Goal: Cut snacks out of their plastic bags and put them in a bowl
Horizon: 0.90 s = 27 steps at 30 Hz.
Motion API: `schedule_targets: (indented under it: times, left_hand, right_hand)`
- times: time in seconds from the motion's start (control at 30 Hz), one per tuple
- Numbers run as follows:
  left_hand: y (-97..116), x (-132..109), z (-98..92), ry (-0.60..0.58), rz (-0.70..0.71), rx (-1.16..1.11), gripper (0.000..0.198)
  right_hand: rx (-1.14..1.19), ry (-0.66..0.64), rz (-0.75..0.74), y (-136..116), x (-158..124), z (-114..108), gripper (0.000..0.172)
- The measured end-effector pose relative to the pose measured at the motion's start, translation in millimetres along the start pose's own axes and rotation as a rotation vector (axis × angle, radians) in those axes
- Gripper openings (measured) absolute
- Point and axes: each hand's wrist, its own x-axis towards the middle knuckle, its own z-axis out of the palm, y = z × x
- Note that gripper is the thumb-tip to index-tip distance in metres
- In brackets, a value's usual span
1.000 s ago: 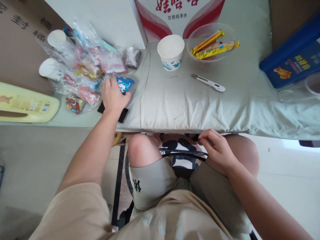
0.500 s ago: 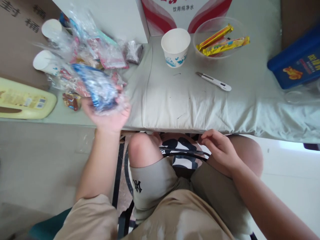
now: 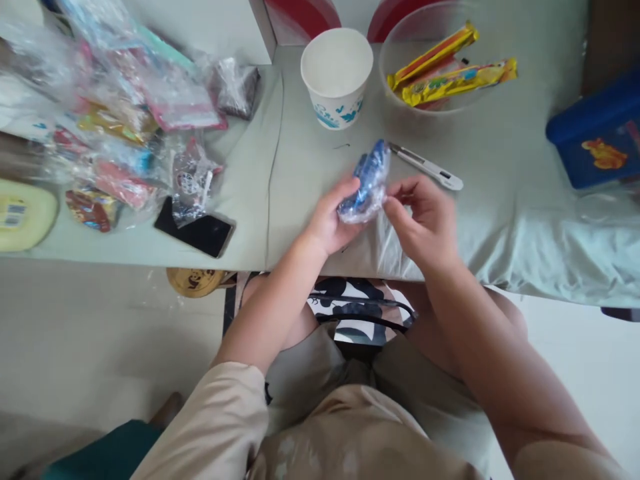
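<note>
My left hand (image 3: 333,217) holds a blue item in a clear plastic bag (image 3: 370,183) above the front part of the cloth-covered table (image 3: 245,213). What the blue item is, I cannot make out. The fingers and thumb of my right hand (image 3: 427,217) are pinched together at the bag's right edge. Just behind the bag lies a white utility knife (image 3: 430,167), its tip pointing up and left. A white paper cup (image 3: 337,83) with a blue print stands upright farther back.
A clear plastic bowl (image 3: 387,53) holds yellow snack packets (image 3: 457,83). Plastic-wrapped packets (image 3: 123,177) are heaped on the left, one overlapping a black phone (image 3: 213,233). A pale yellow bottle (image 3: 30,217) lies at far left. On the right is a blue container (image 3: 595,143).
My left hand has carried the blue bagged item right, from the heap to the table's middle. My right hand has risen from my lap to the bag. The phone has come into sight.
</note>
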Motion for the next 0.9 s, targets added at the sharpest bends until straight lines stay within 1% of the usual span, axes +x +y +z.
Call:
schedule_targets:
  times: [0.1, 0.2, 0.23, 0.27, 0.33, 0.4, 0.47, 0.53, 0.6, 0.63, 0.7, 0.8, 0.9]
  left_hand:
    - [3, 8, -3.9, 0.035, -0.006, 0.016, 0.043]
    - [6, 20, -4.0, 0.081, 0.002, 0.015, 0.039]
    - [7, 23, -3.3, 0.09, -0.002, 0.013, 0.04]
    - [7, 26, -2.1, 0.09, -0.01, 0.012, 0.042]
    - [7, 29, 1.1, 0.059, -0.023, 0.015, 0.049]
    - [7, 30, 3.8, -0.004, 0.004, 0.028, 0.058]
    - [8, 29, 3.7, -0.082, 0.072, 0.058, 0.065]
    - [10, 27, 0.1, -0.149, 0.118, 0.124, 0.082]
    - [11, 25, -6.1, -0.188, 0.107, 0.208, 0.098]
    - [11, 24, -9.4, -0.194, 0.09, 0.245, 0.099]
    - [11, 22, -15.3, -0.187, 0.065, 0.285, 0.092]
    - [13, 18, -21.4, -0.161, 0.046, 0.285, 0.074]
    - [18, 14, -26.1, -0.153, 0.027, 0.271, 0.063]
  right_hand:
    - [0.029, -0.064, 0.007, 4, 2, -7, 0.023]
    - [0.019, -0.102, -0.011, 3, 10, -7, 0.04]
    - [-0.001, -0.097, -0.006, 2, 12, -5, 0.042]
    - [-0.015, -0.082, 0.009, 2, 15, -3, 0.04]
    - [-0.011, -0.047, 0.061, 1, 18, 1, 0.028]
    - [0.019, -0.017, 0.109, 0, 19, 3, 0.019]
    - [0.055, 0.007, 0.138, -1, 19, 2, 0.017]
    - [0.083, 0.035, 0.156, -1, 19, 2, 0.016]
    - [0.092, 0.062, 0.168, -2, 17, 1, 0.017]
    - [0.091, 0.072, 0.175, -2, 16, 2, 0.017]
    - [0.088, 0.078, 0.205, -2, 12, 4, 0.018]
    - [0.088, 0.089, 0.239, -2, 8, 5, 0.016]
    - [-0.012, 0.16, 0.15, 0, 8, 0, 0.02]
